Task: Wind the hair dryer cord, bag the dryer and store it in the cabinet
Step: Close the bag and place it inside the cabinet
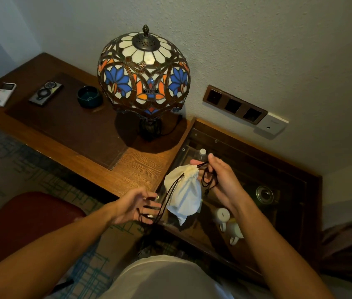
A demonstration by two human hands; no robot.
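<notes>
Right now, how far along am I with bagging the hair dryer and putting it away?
Bagging looks done: the white drawstring bag is bulging and its mouth is cinched, though the dryer and cord are hidden inside. In hand: your right hand holds the black drawstring at the neck, and your left hand, open, has the other strand across its fingers. Left: putting the bag in the cabinet.

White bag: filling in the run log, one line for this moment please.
step: closing bag | white bag: cinched, hanging | right hand: grips drawstring | left hand: open, cord across fingers
</notes>
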